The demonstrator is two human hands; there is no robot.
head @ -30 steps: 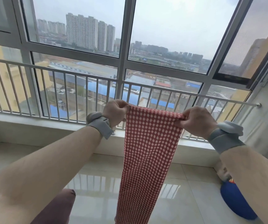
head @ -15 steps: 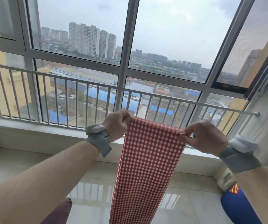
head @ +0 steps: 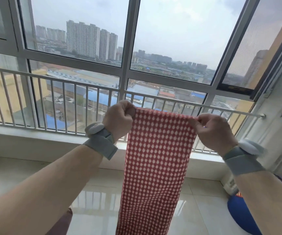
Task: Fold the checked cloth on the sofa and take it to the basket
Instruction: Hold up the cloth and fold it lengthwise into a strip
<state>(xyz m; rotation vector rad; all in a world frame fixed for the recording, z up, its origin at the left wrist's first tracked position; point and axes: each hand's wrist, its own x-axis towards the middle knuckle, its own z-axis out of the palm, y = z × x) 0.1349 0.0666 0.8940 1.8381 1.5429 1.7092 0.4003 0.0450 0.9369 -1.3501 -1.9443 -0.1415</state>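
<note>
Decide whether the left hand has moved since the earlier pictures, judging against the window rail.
Yes, slightly upward: the left hand now sits closer beneath the rail than before.

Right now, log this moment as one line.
cloth: hangs as long strip | left hand: grips top corner | right hand: pinches other corner | basket: unseen

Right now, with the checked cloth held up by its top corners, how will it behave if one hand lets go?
Probably floppy: the checked cloth hangs limp in a long strip below the left hand and right hand. Likely light, since pinched corners alone carry it. A freed corner would probably drop and swing toward the floor.
</note>
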